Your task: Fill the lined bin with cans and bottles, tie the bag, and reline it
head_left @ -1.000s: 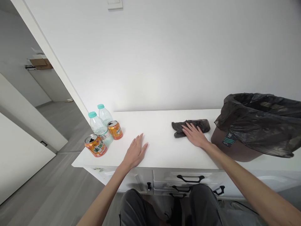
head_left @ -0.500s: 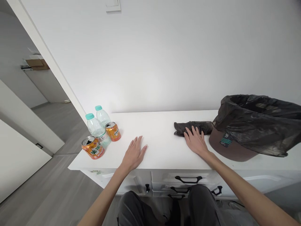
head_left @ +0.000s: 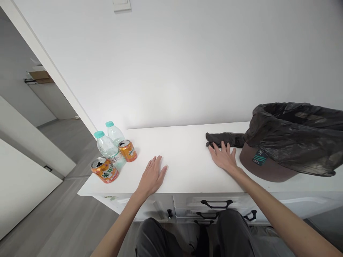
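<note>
- White wall (head_left: 187,64) stands behind a white desk (head_left: 178,153), which has drawers (head_left: 186,202) below its front edge.
- Folded black plastic (head_left: 226,138) lies long and low on the desk, just left of the bin (head_left: 268,170); its right end meets the bin's outline, but whether the two touch I cannot tell.
- Right hand (head_left: 223,157) is palm down with fingers spread wide, fingertips at the near edge of the plastic; nothing is gripped, and how hard it presses is unclear.
- Left hand (head_left: 151,176) lies palm down on bare desk, fingers loosely apart and holding nothing, well apart from the plastic.
- Done, judging by how things lie: the bin has a black bag (head_left: 297,141) in place, its edge hanging outside over the rim.
- Left as it is: the plastic is not opened out and sits outside the bin, so its handling looks unfinished.
- Also outside the bin, at the desk's left end, two clear bottles (head_left: 107,147) with turquoise caps and two opened orange cans (head_left: 107,171) stand close together, out of either hand's grasp.
</note>
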### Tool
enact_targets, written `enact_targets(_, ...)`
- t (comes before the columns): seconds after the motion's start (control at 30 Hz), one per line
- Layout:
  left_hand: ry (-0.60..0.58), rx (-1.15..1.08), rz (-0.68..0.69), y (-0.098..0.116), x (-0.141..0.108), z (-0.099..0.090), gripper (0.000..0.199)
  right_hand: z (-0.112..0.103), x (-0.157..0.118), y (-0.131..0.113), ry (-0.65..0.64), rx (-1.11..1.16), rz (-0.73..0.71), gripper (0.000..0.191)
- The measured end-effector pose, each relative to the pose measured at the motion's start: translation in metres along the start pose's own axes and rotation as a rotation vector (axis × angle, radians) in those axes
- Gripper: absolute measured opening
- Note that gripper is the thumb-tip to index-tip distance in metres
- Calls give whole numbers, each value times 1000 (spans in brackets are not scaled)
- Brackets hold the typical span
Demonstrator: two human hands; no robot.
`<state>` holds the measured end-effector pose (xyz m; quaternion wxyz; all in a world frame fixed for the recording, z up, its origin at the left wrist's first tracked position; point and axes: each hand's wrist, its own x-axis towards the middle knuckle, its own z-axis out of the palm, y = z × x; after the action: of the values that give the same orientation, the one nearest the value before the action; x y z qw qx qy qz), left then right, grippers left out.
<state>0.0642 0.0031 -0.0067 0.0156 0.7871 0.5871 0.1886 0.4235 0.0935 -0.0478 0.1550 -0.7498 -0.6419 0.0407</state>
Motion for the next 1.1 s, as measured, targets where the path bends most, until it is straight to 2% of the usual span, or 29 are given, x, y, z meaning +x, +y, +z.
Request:
enact_targets(0.17, -8, -18, -4, -1, -1, 2, 66, 16, 35, 24, 88, 53, 98, 78)
enact_targets(0.3, -1, -14, -5, -4, 0, 6, 67, 22, 40, 32, 124, 53, 98, 76)
enact_targets(0.53, -8, 6, -14, -5, 0, 4, 66, 14, 1, 22, 117, -9, -46, 76)
enact_targets(0.77, -43, 55, 17, -8, -1, 7, 63, 6, -37, 18, -32, -55, -208, 77)
enact_targets(0.93, -5, 56, 27, -10, -2, 10, 61, 1, -47, 17, -36, -61, -240, 74)
enact_targets(1.1, -21, 64, 19, -8, -3, 9, 62, 2, -45, 18, -37, -77, -244, 72)
